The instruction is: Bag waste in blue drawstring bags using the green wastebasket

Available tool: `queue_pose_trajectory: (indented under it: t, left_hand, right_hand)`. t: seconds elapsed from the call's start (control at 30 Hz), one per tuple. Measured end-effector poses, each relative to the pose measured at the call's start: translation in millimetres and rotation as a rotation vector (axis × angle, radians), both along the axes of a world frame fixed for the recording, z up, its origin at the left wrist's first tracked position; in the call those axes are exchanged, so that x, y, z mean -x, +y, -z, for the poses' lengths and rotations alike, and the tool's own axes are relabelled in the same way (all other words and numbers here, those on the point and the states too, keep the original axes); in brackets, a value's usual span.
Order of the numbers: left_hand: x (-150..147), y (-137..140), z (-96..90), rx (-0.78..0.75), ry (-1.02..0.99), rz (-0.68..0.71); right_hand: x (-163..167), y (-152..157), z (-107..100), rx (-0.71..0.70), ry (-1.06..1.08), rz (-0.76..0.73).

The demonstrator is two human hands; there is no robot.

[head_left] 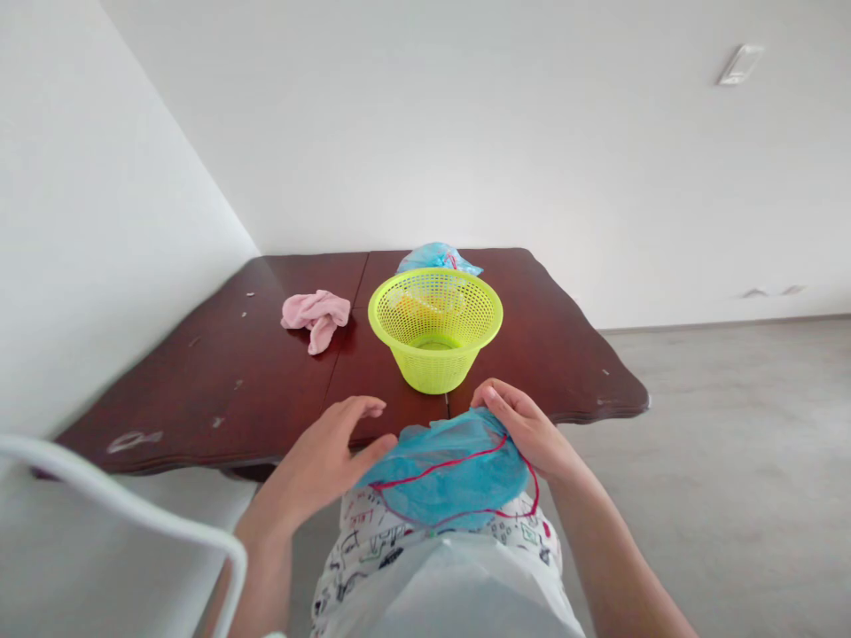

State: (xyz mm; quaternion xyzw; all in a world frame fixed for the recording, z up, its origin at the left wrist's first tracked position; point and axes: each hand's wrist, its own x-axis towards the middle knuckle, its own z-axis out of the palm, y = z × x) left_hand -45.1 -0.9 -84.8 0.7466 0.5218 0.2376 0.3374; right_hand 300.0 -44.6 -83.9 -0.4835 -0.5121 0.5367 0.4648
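A blue mesh cloth with red trim (452, 474) lies bunched on my lap, just below the table's near edge. My right hand (525, 430) pinches its far right edge with fingers closed on the fabric. My left hand (329, 456) rests beside the cloth's left side, fingers spread, its thumb touching the fabric. Beyond my hands, a yellow-green plastic basket (435, 328) stands upright on the dark wooden table (266, 372).
A crumpled pink cloth (316, 317) lies left of the basket. Another blue bundle (435, 259) sits behind the basket near the wall. A white chair frame (133, 505) curves at lower left. Grey floor spreads to the right.
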Motion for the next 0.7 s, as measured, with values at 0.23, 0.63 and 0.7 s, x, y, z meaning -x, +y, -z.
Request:
queue_pose_trajectory:
  t: [0.23, 0.63, 0.7]
  left_hand:
    - [-76, -19, -11.5, 0.066, -0.281, 0.226]
    - [-3, 18, 17.6, 0.193, -0.367, -0.082]
    - [6, 23, 14.3, 0.278, -0.316, 0.046]
  right_hand:
    - [21, 11, -23, 0.001, 0.144, -0.404]
    - [6, 27, -13, -0.201, -0.239, -0.097]
    - [0, 29, -15, -0.194, -0.233, -0.098]
